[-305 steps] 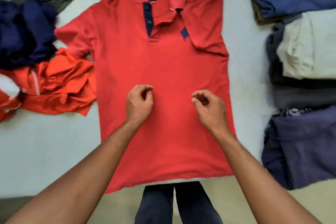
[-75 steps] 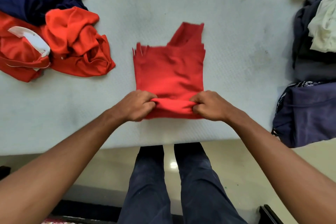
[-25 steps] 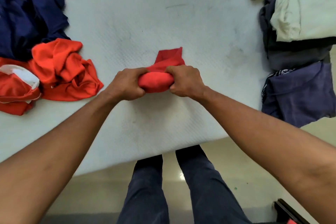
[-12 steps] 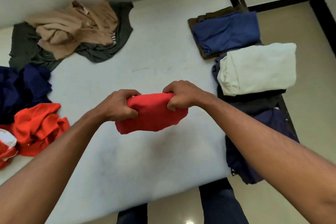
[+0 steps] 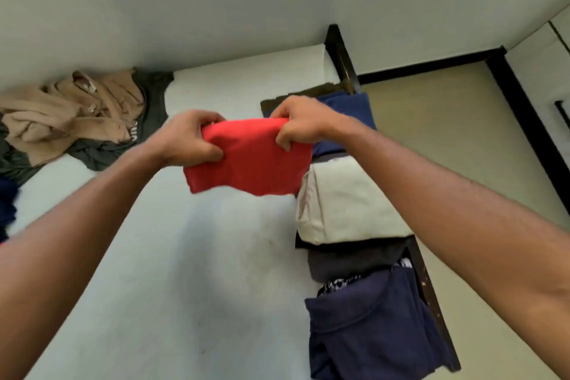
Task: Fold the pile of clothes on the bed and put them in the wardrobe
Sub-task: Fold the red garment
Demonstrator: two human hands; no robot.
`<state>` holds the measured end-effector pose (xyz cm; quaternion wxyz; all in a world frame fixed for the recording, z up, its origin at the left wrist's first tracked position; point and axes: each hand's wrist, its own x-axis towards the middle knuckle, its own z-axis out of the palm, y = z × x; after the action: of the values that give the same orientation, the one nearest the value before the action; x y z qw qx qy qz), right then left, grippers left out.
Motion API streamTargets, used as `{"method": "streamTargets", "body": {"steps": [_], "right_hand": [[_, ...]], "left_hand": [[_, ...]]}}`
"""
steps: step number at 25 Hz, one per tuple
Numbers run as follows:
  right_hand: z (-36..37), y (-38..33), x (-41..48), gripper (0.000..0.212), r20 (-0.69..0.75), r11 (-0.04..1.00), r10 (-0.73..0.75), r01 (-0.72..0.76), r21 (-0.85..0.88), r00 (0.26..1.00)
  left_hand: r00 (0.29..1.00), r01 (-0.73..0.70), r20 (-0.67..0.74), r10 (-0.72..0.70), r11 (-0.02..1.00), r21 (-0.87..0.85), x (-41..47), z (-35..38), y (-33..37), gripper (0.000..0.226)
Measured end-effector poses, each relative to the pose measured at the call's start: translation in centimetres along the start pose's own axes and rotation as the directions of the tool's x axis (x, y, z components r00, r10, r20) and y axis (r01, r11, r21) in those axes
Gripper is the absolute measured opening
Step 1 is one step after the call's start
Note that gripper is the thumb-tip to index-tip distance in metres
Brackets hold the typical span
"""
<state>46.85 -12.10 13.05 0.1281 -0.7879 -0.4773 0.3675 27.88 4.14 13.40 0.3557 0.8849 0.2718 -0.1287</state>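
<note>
The big white bed (image 5: pixel 191 271) lies below. Folded clothes sit in a row along its right edge, a dark blue one (image 5: pixel 370 324) near and a cream one (image 5: pixel 348 203) past it. A tan heap (image 5: pixel 68 114) lies far left. The folded red shirt (image 5: pixel 249 160) is up in the air over the bed, its long side running left to right. The left hand (image 5: pixel 191 142) grips its left end and the right hand (image 5: pixel 299 123) its right end, fingers (image 5: pixel 285 142) curled tight round the cloth.
</note>
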Motion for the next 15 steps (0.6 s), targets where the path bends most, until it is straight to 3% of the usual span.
{"method": "streamTargets", "body": {"steps": [3, 6, 8, 12, 15], "right_hand": [[-6.6, 1.8, 1.6, 0.019, -0.229, 0.998, -0.032, 0.016, -0.067, 0.973], [-10.5, 4.7, 2.4, 0.014, -0.411, 0.996, -0.038, 0.004, -0.085, 0.911], [-10.9, 7.0, 2.5, 0.036, -0.474, 0.989, -0.036, -0.038, -0.145, 0.880], [-6.3, 11.8, 0.0, 0.050, -0.524, 0.994, 0.018, -0.072, -0.083, 0.852], [-0.1, 13.8, -3.2, 0.054, -0.564, 0.996, -0.057, 0.007, -0.091, 0.824]], "left_hand": [[0.959, -0.130, -0.242, 0.150, 0.987, 0.096, 5.0, -2.7, 3.8, 0.064], [0.917, -0.190, -0.342, 0.204, 0.979, 0.073, 9.3, -2.7, 6.8, 0.064], [0.917, -0.200, -0.349, 0.192, 0.980, 0.014, 11.1, -0.7, 8.0, 0.061], [0.900, -0.276, -0.364, 0.240, 0.960, -0.050, 10.5, 6.6, 8.0, 0.063], [0.906, -0.310, -0.338, 0.254, 0.943, -0.121, 7.0, 12.5, 6.2, 0.067]]}}
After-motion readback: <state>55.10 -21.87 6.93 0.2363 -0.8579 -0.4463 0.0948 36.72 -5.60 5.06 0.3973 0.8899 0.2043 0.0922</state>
